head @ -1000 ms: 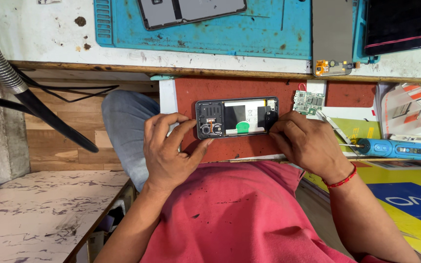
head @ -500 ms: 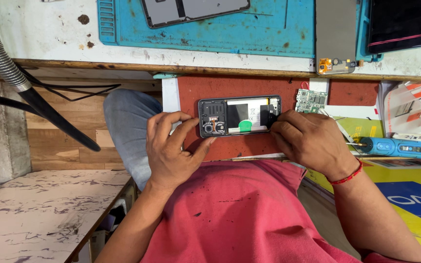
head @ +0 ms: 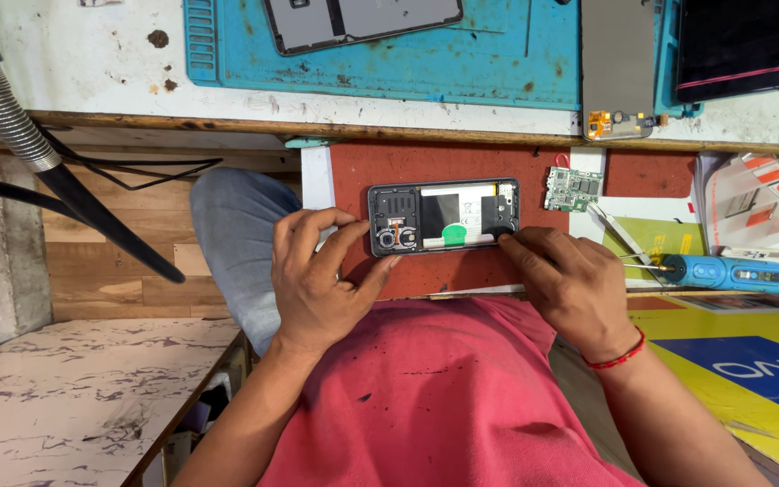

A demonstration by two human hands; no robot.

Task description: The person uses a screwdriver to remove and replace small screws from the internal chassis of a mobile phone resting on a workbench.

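Scuffed white bench top (head: 92, 63) fills the upper part of the frame, with a blue work mat (head: 498, 63) on it and a grey phone back panel (head: 362, 16) lying on the mat's upper edge. Just below the bench edge, at centre frame, sits a red pad (head: 380, 162), and on it lies an opened phone (head: 444, 216), back cover off, its camera ring at the left end and a green sticker in the middle. The left hand (head: 317, 289) pinches the phone's left end, thumb under the lower edge and fingers curled over the top, clamped on it. The right hand (head: 570, 284) rests at the lower right corner of the phone, fingertips pressed together against it; whether they hold a small tool I cannot tell. Right of the phone lies a small green circuit board (head: 573, 189), then tweezers (head: 619, 236), and a blue screwdriver (head: 723, 272) further right. A red thread (head: 619, 359) circles the right wrist
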